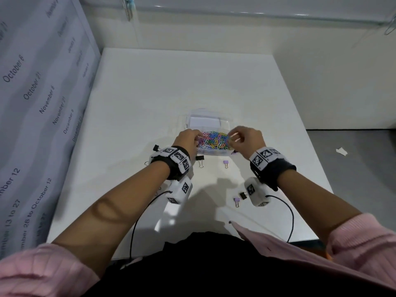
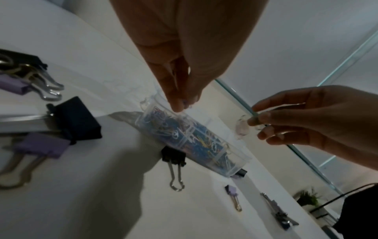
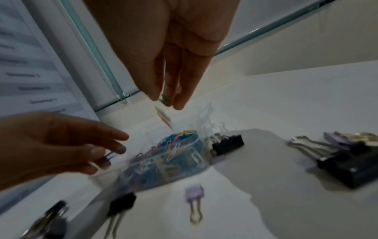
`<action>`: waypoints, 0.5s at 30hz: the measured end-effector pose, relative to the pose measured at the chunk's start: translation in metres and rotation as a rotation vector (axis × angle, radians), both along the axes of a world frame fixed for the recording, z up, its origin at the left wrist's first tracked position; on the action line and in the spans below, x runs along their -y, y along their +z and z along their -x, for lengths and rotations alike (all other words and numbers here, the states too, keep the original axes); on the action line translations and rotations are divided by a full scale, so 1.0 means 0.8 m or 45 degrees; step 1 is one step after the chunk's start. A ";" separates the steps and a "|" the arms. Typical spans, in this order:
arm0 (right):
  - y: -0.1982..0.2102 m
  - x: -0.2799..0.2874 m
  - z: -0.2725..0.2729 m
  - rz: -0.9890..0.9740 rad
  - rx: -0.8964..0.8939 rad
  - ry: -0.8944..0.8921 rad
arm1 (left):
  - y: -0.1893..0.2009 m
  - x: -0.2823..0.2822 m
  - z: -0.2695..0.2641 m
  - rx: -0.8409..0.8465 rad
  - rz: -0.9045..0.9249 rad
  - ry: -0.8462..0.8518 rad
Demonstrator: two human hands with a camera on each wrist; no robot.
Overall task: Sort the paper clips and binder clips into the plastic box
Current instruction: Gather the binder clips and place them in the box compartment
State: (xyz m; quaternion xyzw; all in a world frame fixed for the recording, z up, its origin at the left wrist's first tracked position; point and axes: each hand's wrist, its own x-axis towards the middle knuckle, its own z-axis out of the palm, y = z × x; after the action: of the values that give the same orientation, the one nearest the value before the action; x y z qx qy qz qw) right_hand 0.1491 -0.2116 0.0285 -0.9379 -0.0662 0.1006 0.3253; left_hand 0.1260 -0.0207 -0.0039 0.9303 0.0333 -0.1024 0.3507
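A clear plastic box [image 1: 214,152] stands mid-table, its near compartment heaped with coloured paper clips [image 1: 214,141]. My left hand [image 1: 189,137] hovers at the box's left edge and pinches a bluish paper clip [image 3: 108,157]. At the right edge, my right hand [image 1: 242,137] pinches a green paper clip [image 3: 165,99] above the heap. A blurred reddish clip [image 3: 163,119] shows just below those fingertips. Black binder clips [image 1: 200,160] and purple binder clips [image 1: 225,163] lie on the table in front of the box.
More binder clips lie near my wrists: a black one [image 1: 156,147] at the left, a purple one [image 1: 236,201] and a black one [image 1: 243,195] at the right. A printed panel [image 1: 32,103] walls the left side. The white table [image 1: 171,82] ends at the right above grey floor.
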 end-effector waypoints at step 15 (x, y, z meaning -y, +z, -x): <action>-0.076 0.036 -0.004 0.425 -0.148 0.098 | -0.008 -0.065 0.028 0.000 -0.054 0.042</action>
State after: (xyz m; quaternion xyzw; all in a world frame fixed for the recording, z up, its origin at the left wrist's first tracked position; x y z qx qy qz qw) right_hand 0.1523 -0.2405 -0.0319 -0.9683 -0.0655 0.1767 0.1642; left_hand 0.1033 0.0310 -0.0102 0.9369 0.0508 -0.0959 0.3324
